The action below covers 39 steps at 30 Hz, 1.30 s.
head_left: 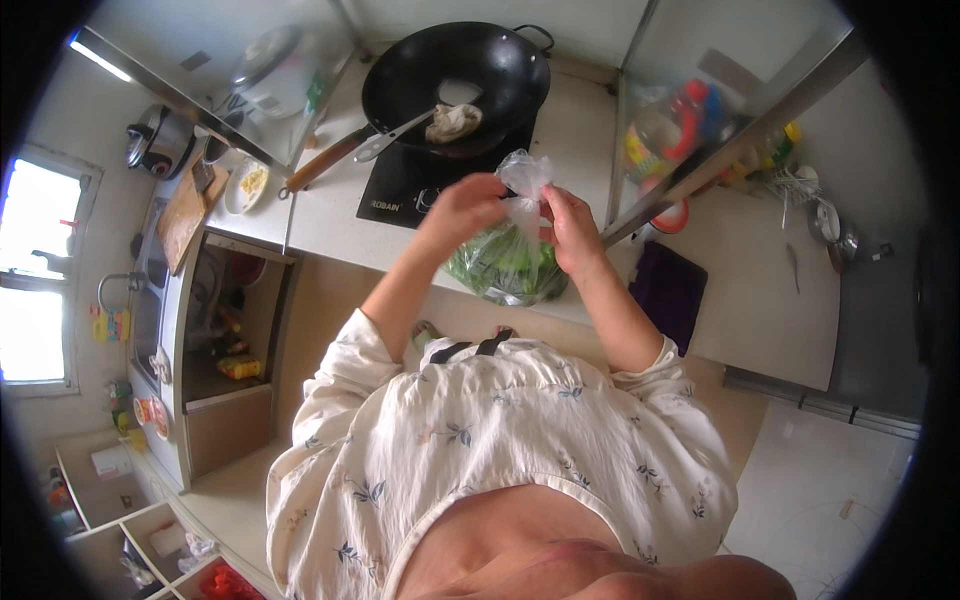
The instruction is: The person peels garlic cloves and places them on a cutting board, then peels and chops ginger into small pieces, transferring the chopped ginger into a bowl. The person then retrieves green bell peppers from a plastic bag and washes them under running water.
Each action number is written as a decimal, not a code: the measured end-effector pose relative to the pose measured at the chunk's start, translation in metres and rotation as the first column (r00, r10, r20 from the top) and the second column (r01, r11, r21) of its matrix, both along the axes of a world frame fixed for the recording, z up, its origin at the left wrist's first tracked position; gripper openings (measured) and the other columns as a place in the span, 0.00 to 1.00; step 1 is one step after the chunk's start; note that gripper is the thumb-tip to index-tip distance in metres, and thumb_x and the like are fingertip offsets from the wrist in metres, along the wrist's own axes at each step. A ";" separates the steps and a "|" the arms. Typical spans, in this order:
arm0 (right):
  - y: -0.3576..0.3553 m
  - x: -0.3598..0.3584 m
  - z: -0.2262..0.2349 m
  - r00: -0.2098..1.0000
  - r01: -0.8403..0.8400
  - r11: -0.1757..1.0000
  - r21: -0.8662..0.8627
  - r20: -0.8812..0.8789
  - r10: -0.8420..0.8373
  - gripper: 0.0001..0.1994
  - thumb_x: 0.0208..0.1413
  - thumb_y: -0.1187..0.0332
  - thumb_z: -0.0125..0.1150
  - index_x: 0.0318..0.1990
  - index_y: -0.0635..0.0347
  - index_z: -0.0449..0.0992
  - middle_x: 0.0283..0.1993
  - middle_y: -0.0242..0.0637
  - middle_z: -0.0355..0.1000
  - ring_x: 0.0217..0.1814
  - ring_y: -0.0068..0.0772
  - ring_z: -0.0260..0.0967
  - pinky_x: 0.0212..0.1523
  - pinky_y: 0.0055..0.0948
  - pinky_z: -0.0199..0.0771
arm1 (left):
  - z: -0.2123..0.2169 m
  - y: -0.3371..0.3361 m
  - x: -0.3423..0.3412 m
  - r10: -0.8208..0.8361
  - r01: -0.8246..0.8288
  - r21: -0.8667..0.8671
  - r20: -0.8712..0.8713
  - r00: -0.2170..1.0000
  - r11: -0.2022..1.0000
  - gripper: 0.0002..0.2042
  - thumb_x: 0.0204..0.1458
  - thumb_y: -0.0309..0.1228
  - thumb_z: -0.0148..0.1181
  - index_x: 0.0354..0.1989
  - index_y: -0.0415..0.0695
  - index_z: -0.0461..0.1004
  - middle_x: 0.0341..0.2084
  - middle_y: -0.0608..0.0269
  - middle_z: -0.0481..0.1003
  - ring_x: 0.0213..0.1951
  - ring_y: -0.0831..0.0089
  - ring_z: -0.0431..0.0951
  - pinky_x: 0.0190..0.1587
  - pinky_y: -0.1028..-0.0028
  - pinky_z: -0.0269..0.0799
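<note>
Hands, left [462, 208] and right [572, 228], pinch a plastic bag [510, 262] of greens at its knotted neck, seemingly untying it; loosening needs a careful pull.

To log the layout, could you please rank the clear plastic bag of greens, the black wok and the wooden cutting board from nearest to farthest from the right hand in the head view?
1. Clear plastic bag of greens: held in right hand.
2. Black wok: beyond it, on cooktop.
3. Wooden cutting board: far left.
</note>
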State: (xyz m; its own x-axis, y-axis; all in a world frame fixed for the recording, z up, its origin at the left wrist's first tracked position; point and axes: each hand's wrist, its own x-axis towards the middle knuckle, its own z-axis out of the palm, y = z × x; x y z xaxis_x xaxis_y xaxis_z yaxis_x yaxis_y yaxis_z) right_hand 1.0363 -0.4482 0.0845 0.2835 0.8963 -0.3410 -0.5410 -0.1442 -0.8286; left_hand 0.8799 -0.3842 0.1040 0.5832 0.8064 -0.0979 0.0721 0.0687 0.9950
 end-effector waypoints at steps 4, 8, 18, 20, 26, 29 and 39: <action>0.008 -0.001 0.007 0.976 -0.112 0.994 -0.005 0.185 0.111 0.11 0.51 0.61 0.54 0.27 0.60 0.74 0.23 0.28 0.68 0.23 0.17 0.63 0.25 0.19 0.64 | -0.025 -0.021 0.013 -0.002 0.038 0.291 -0.122 0.993 0.956 0.12 0.48 0.29 0.57 0.39 0.35 0.70 0.30 0.68 0.72 0.34 0.82 0.68 0.38 0.80 0.65; 0.009 0.001 0.010 0.969 -0.106 0.989 -0.100 0.211 0.125 0.10 0.51 0.63 0.53 0.26 0.61 0.73 0.23 0.31 0.69 0.24 0.21 0.65 0.24 0.19 0.65 | -0.034 -0.025 0.012 0.076 -0.078 0.041 0.060 0.995 0.996 0.09 0.49 0.30 0.56 0.33 0.36 0.72 0.25 0.72 0.71 0.30 0.85 0.66 0.33 0.82 0.63; -0.015 -0.005 0.008 0.691 -0.016 0.918 0.396 0.668 -0.276 0.15 0.45 0.74 0.58 0.41 0.65 0.65 0.33 0.38 0.69 0.26 0.28 0.67 0.27 0.23 0.70 | -0.042 -0.023 0.010 0.150 -0.148 -0.041 0.055 0.987 0.988 0.07 0.49 0.30 0.56 0.28 0.37 0.72 0.21 0.73 0.70 0.25 0.87 0.65 0.27 0.85 0.60; -0.019 -0.008 0.008 0.494 -0.137 0.869 0.476 0.793 -0.357 0.13 0.44 0.76 0.59 0.39 0.65 0.67 0.32 0.40 0.69 0.27 0.29 0.68 0.27 0.23 0.69 | -0.040 -0.025 0.012 0.167 -0.167 -0.003 0.045 0.985 0.986 0.07 0.48 0.29 0.57 0.27 0.37 0.72 0.21 0.73 0.70 0.24 0.88 0.65 0.26 0.85 0.60; -0.014 -0.010 0.005 0.579 -0.199 0.926 0.321 0.801 -0.153 0.05 0.44 0.74 0.59 0.27 0.68 0.72 0.24 0.41 0.72 0.24 0.29 0.69 0.27 0.24 0.69 | -0.036 -0.034 0.015 0.284 -0.247 0.350 -0.057 0.957 0.903 0.05 0.43 0.27 0.59 0.27 0.39 0.72 0.20 0.69 0.71 0.24 0.83 0.67 0.25 0.81 0.60; -0.010 -0.006 0.001 0.619 -0.196 0.935 0.295 0.777 -0.115 0.05 0.43 0.74 0.58 0.25 0.68 0.72 0.20 0.37 0.71 0.21 0.24 0.67 0.24 0.22 0.67 | -0.037 -0.035 0.015 0.375 -0.239 0.676 -0.059 0.925 0.697 0.05 0.39 0.25 0.59 0.27 0.42 0.72 0.20 0.66 0.71 0.25 0.74 0.69 0.28 0.75 0.61; -0.001 -0.007 -0.004 0.836 -0.169 0.977 0.130 0.543 0.073 0.03 0.40 0.77 0.56 0.20 0.66 0.69 0.16 0.28 0.66 0.18 0.14 0.59 0.18 0.18 0.60 | -0.036 -0.038 0.017 0.415 -0.164 0.834 -0.084 0.906 0.527 0.05 0.37 0.23 0.57 0.26 0.44 0.73 0.20 0.64 0.70 0.24 0.65 0.68 0.33 0.70 0.60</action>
